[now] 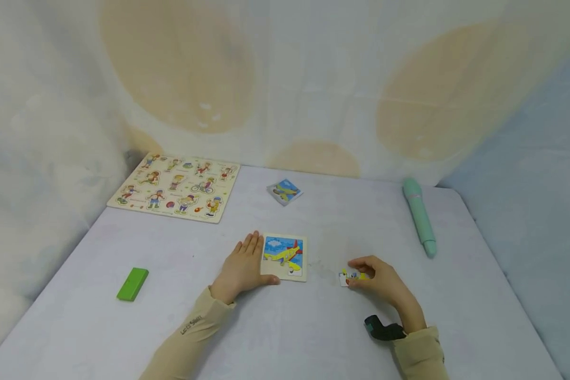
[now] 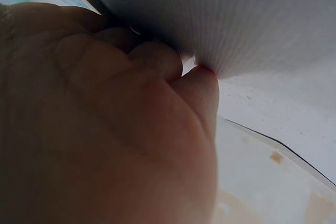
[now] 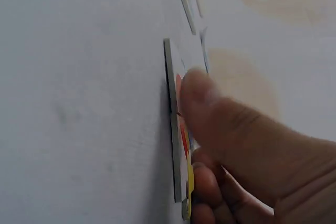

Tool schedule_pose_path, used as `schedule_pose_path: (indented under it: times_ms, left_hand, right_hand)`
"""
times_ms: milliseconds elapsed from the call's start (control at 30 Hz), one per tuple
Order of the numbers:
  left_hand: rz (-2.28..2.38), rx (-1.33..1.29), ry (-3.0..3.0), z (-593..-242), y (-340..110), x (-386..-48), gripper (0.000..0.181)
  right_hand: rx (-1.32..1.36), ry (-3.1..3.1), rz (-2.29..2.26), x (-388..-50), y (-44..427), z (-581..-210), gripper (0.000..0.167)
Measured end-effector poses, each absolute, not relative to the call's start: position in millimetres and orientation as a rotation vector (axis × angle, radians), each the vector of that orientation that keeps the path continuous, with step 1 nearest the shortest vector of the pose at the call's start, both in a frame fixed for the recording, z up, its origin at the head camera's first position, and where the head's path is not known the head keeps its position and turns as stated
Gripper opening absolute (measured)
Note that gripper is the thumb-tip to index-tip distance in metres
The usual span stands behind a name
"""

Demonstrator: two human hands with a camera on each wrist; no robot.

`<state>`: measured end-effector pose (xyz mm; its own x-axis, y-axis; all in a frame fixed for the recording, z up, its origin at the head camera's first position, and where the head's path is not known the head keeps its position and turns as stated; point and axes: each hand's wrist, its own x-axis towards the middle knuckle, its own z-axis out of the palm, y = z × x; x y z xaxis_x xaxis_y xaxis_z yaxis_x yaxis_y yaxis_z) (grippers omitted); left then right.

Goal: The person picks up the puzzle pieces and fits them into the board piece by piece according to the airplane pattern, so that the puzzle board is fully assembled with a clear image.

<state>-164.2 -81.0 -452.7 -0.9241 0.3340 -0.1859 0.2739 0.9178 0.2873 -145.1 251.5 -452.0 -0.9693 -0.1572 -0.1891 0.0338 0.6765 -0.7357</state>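
Observation:
A small square jigsaw board [image 1: 285, 278] with a yellow airplane on blue sky lies at the middle of the table; its lower left part is bare wood. My left hand [image 1: 242, 267] rests flat along its left edge, fingers straight and the thumb at the bottom edge. To the right, my right hand [image 1: 379, 278] holds a jigsaw piece [image 1: 344, 279] between thumb and fingers. In the right wrist view this white, yellow and red piece [image 3: 176, 156] is seen edge-on, the thumb on its face. Whether it is one piece or two joined, I cannot tell.
A larger picture puzzle board [image 1: 171, 190] lies back left. A small airplane picture card [image 1: 285, 192] is at the back middle. One green block [image 1: 133, 284] sits at the left, and a mint-green pen-shaped object [image 1: 420, 217] at the right. Curtains [image 1: 313, 95] rise behind the table.

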Motion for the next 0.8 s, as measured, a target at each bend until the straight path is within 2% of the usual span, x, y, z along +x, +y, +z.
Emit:
schedule_pose_path:
  times_ms: [133,300,433,800]
  left_hand:
    - [0.345,0.452,2.848,-455,-81,-164,0.115]
    - [0.349,0.465,2.851,-456,-81,-165,0.115]
    - [0.342,0.459,2.854,-455,-83,-167,0.115]
    - [0.366,0.458,2.846,-456,-82,-166,0.115]
  right_hand:
    - [-0.146,2.789,-1.049,-133,248,-450,0.036]
    - [-0.231,2.891,-0.919,-135,240,-449,0.027]
    - [-0.243,2.814,-1.016,-151,227,-451,0.027]
    - [-0.003,2.822,-1.18,-196,168,-456,0.025]
